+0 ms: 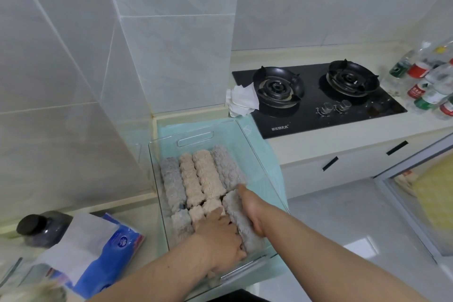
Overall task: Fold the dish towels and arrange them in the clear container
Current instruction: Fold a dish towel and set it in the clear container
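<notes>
The clear container [196, 140] stands on a pale green cloth [267, 154] on the counter. Inside it lie several folded dish towels side by side, grey ones [171, 179] at the outer sides and pink ones [206, 174] in the middle, with a second row nearer me. Both my hands are inside the container at its near end. My right hand [252, 208] grips a folded grey towel [235, 213] at the near right. My left hand [220, 235] presses down on the near pink and grey towels beside it, fingers curled.
A black two-burner gas hob [316, 95] lies to the right, with crumpled white paper [241, 100] at its left edge. Several plastic bottles [426, 81] crowd the far right. A blue tissue pack [98, 252] and a dark jar [41, 228] sit left. Tiled wall behind.
</notes>
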`<state>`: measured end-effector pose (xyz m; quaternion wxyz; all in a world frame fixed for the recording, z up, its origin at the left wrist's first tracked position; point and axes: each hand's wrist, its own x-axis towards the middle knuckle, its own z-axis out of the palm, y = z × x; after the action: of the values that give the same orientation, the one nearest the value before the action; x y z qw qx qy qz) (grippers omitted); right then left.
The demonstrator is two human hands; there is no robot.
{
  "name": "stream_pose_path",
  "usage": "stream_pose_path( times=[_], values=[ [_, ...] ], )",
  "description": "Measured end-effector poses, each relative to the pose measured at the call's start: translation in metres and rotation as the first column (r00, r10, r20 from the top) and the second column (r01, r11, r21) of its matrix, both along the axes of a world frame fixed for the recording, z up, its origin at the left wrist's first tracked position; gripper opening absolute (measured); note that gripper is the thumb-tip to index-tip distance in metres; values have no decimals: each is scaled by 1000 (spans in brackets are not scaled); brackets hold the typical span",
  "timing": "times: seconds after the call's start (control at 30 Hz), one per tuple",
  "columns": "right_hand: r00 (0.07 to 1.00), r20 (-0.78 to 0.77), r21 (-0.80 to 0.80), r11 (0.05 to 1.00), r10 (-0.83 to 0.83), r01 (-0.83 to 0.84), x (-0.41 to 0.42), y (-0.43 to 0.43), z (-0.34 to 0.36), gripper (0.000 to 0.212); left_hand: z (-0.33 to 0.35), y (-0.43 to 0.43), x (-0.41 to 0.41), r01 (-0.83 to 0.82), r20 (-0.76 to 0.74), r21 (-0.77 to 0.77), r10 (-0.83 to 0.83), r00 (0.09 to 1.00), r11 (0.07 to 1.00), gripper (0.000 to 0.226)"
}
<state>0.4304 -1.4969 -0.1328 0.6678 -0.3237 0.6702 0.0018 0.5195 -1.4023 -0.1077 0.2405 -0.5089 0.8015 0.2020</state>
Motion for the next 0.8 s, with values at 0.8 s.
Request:
stream_pose_path(
  times=[0.8],
  values=[
    [686, -406, -417, 545, 604, -727, 17, 2, 105, 45, 115, 27, 102, -842, -821, 116, 528, 216, 526, 41]
  ],
)
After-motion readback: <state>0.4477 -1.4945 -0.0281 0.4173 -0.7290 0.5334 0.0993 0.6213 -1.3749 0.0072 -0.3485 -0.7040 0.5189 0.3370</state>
